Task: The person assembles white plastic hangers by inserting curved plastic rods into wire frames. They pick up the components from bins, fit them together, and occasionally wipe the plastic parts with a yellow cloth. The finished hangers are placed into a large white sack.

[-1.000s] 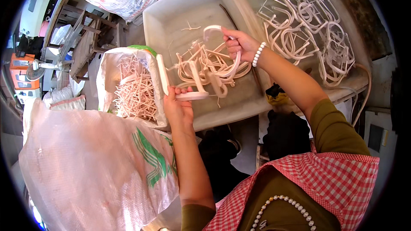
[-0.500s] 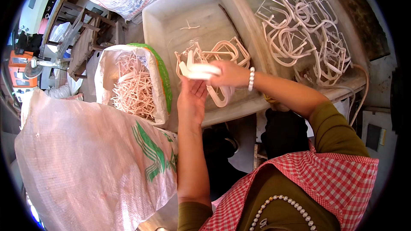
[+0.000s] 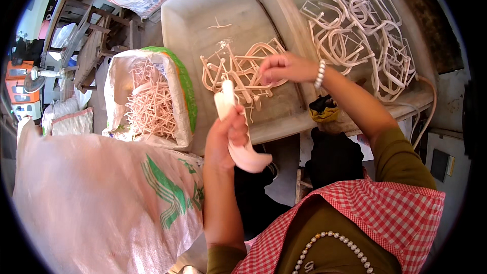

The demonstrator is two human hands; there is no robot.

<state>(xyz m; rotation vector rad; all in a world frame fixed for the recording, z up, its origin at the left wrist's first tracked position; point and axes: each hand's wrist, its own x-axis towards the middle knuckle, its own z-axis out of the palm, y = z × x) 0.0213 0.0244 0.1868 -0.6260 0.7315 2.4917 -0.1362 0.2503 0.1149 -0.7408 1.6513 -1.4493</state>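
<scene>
My left hand (image 3: 228, 134) is closed round pale pink-white curved plastic pieces (image 3: 246, 157), which look like handles. They stand upright and tilted in front of the tub's near edge, one end hooking to the right. My right hand (image 3: 286, 68), with a white bead bracelet at the wrist, is apart from them, over the right side of a loose heap of pinkish plastic frames (image 3: 238, 71). Its fingers are curled together, and whatever may be between them is hidden. The heap lies in a pale plastic tub (image 3: 195, 18).
More tangled plastic frames (image 3: 355, 35) lie on the surface to the right. An open woven sack (image 3: 116, 71) at left holds thin pinkish scrap sticks (image 3: 152, 104). A big white sack (image 3: 91, 187) stands near my left arm. A dark rod (image 3: 271, 23) leans in the tub.
My left hand has closed round the plastic pieces, now lower and turned upright. My right hand has let go of them and moved right and slightly up, over the heap.
</scene>
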